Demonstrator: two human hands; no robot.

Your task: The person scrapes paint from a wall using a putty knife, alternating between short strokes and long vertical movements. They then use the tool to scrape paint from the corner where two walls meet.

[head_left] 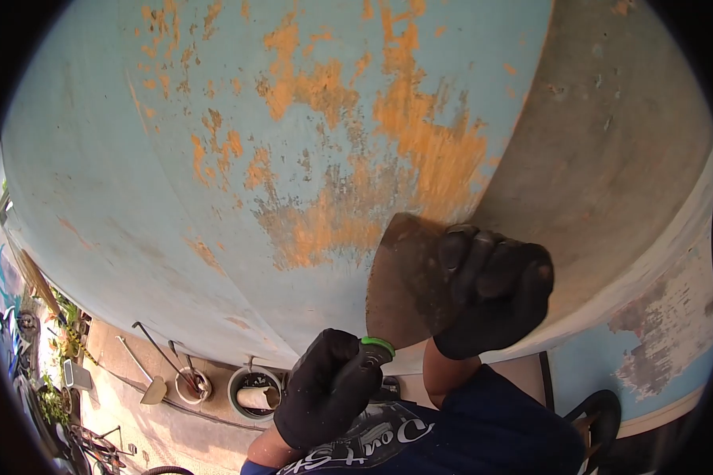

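Both of my hands wear black gloves. My left hand point(325, 388), low in the centre, is closed round the dark, green-rimmed handle of what looks like a scraper point(400, 289). Its broad, brown, fan-shaped blade overlaps the lower edge of the scraped patch. My right hand point(495, 289) has its fingers curled at the blade's right side; the part of the blade behind the fingers is hidden. Across the view curves a large pale blue painted surface point(79, 158), with orange and grey patches point(420, 150) where the paint is worn off.
The curved surface turns bare brown-grey point(610, 127) on the right. Down left on the ground stand a bucket point(192, 386) holding tools, a grey tub point(239, 396) and a long-handled tool point(154, 389). Bicycles point(95, 455) and plants lie further left. A peeling blue wall point(610, 360) is at lower right.
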